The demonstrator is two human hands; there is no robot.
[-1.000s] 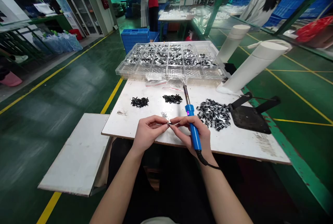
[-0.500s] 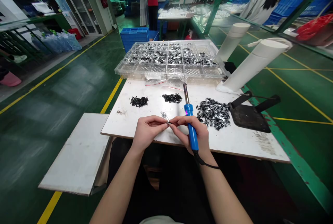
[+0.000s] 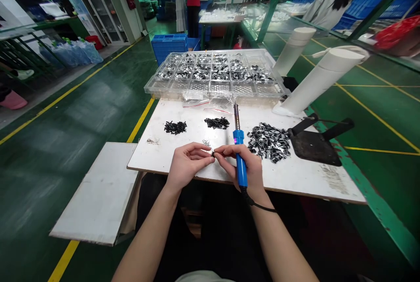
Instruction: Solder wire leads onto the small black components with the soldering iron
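Observation:
My left hand (image 3: 188, 164) and my right hand (image 3: 247, 166) meet near the table's front edge. Between their fingertips is a small black part (image 3: 213, 154), mostly hidden and too small to name. A blue-handled soldering iron (image 3: 242, 168) also rests in my right hand, tip pointing away from me, its cord trailing over the wrist. Just beyond the fingers lies a little heap of tiny metal pieces (image 3: 206, 143). Two piles of small black parts, a left pile (image 3: 175, 127) and a middle pile (image 3: 217, 123), sit farther back. Right of the iron spreads a larger heap of shiny black-and-silver pieces (image 3: 269, 142).
A clear compartment tray (image 3: 210, 94) full of shiny parts stands at the back of the white table (image 3: 154, 153). Plastic bags (image 3: 197, 98) lie before it. At right are a black metal stand (image 3: 315, 146) and a slanted white tube (image 3: 324, 81). Several people are in the background.
The soldering iron has swung slightly, its tip shifting to the right. My fingertips have turned the small part a little, and more of its black side shows.

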